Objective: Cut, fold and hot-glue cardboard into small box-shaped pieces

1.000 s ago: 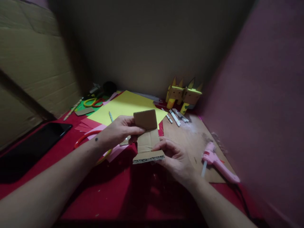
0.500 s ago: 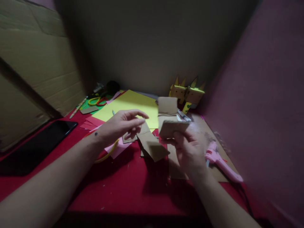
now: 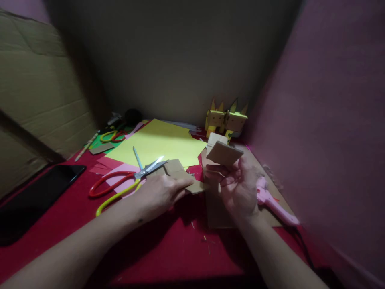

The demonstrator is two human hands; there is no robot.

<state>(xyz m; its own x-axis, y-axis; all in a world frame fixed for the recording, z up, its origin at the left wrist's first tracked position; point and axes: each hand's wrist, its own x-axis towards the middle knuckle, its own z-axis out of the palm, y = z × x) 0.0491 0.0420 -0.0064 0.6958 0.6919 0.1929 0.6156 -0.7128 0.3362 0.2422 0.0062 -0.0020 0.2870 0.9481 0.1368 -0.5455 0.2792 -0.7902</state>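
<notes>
My right hand point(image 3: 240, 190) holds a folded piece of cardboard point(image 3: 225, 154) above the table, its panels bent at angles to each other. My left hand point(image 3: 164, 190) is closed on the near edge of a flat cardboard strip point(image 3: 177, 170), thumb and fingers pinching it low over the red surface. Left of that hand lie scissors point(image 3: 141, 174) with one red and one yellow handle, their blades slightly apart. A patterned pencil point(image 3: 137, 157) rests by the blades.
Yellow paper point(image 3: 156, 138) covers the table's back middle. A pink glue gun point(image 3: 275, 202) lies at right on a cardboard sheet point(image 3: 219, 212). Two cardboard figures with pointed ears point(image 3: 236, 119) stand behind. A black phone point(image 3: 39, 200) lies at left; a pink wall point(image 3: 337, 120) rises at right.
My left hand has come down onto the cardboard strip and closed on it, uncovering the scissors. My right hand has tilted the folded cardboard over and lowered it slightly.
</notes>
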